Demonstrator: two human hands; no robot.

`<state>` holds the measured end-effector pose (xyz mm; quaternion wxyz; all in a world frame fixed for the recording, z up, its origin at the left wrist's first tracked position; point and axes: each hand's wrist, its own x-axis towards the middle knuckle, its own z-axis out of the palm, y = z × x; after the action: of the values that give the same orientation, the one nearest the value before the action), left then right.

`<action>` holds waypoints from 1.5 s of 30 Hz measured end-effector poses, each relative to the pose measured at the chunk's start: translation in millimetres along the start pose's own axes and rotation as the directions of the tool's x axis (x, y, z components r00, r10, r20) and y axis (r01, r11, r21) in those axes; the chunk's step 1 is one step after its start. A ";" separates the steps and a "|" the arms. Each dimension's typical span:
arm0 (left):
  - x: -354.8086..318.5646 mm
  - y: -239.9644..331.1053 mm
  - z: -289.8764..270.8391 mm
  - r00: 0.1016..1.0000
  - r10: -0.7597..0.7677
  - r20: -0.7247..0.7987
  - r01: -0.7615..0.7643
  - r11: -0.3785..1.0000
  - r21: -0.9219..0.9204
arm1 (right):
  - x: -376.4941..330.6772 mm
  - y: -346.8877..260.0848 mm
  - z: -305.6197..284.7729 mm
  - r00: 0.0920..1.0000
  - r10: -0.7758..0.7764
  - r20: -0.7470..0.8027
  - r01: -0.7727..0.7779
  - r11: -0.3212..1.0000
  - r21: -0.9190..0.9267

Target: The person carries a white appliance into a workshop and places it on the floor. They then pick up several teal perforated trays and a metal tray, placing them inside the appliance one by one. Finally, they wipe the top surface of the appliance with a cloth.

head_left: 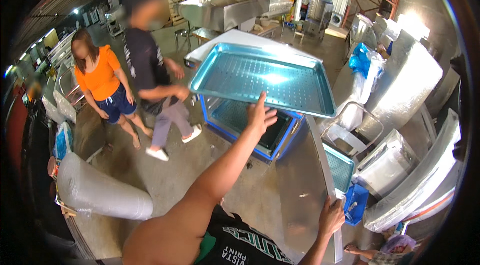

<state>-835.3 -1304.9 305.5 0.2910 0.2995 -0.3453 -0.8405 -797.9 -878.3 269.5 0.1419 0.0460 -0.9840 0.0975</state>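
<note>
A perforated metal tray [250,72], with a bluish sheen, is at the top of a cabinet with a white top [220,45]. Whether it rests there or is held up, I cannot tell. My left hand [260,117] reaches to its near edge, fingers apart, the index fingertip at the rim. Below, the cabinet's blue-edged front [240,140] stands open, with another perforated tray [230,113] inside. My right hand [331,216] is closed round the edge of the swung-out metal door [295,180]. A co-worker's hand [181,92] is close to the tray's left corner.
A co-worker in a dark shirt [145,60] stands left of the cabinet, beside a person in orange [102,75]. A bubble-wrap roll [102,190] lies at lower left. Right of the door are another tray [339,169], a blue bin [356,204] and wrapped metal units [405,80].
</note>
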 end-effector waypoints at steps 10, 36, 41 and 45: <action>-65.8 -56.3 -210.7 0.983 -0.162 -0.083 0.137 0.959 -0.247 | 17.3 17.4 2.9 0.999 -0.036 0.021 0.036 0.999 0.018; 55.9 -216.6 -506.1 0.765 -0.514 -0.388 0.503 0.853 -0.139 | 65.5 65.7 39.6 0.996 -0.058 -0.064 0.038 0.960 -0.279; 75.8 -228.9 -493.9 0.695 -0.607 -0.386 0.582 0.790 -0.195 | 62.5 80.0 41.9 0.999 0.028 0.044 -0.016 0.969 -0.246; 80.2 -235.2 -485.8 0.741 -0.559 -0.372 0.538 0.826 -0.169 | 59.9 92.8 41.5 0.994 0.045 0.099 -0.025 0.979 -0.202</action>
<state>-611.7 -1418.8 -179.0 0.1036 0.5476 -0.1524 -0.8162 -877.4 -800.0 231.1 0.0933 0.0191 -0.9954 -0.0022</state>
